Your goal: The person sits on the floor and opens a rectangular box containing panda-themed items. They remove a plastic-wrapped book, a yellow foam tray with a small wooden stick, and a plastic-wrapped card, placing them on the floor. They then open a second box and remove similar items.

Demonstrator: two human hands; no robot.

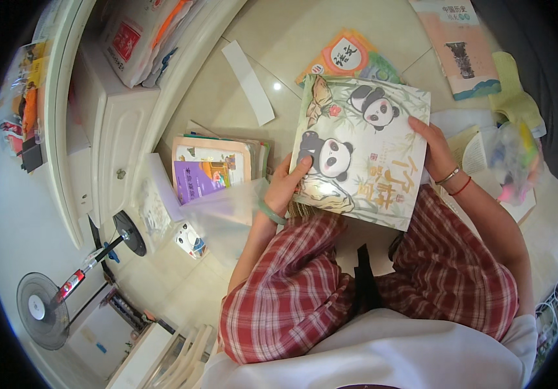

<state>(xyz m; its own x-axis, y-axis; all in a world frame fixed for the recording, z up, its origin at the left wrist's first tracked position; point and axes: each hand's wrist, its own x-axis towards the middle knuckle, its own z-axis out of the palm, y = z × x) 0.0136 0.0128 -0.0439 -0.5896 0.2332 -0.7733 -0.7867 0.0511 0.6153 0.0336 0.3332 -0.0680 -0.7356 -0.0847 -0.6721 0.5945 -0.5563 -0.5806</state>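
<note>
Over my lap lies a pale, square book or flat box (357,139) printed with pandas, bamboo and gold writing; I cannot tell which of the two it is. Its left edge is gripped by my left hand (281,187), thumb on top, with a green bangle at the wrist. At the upper right edge my right hand (436,150) holds it, fingers partly hidden beneath. Just beyond it, an orange and green book (347,55) on the floor is partly covered. A clear plastic sheet or bag (224,211) lies near my left wrist.
Stacked books (214,159) lie to the left, beside a white cabinet (130,117). A white paper strip (248,81) and a peach-coloured book (460,55) are farther off. At right lie a plastic bag of colourful things (516,159) and a yellow-green cloth (512,91). A fan (42,308) stands lower left.
</note>
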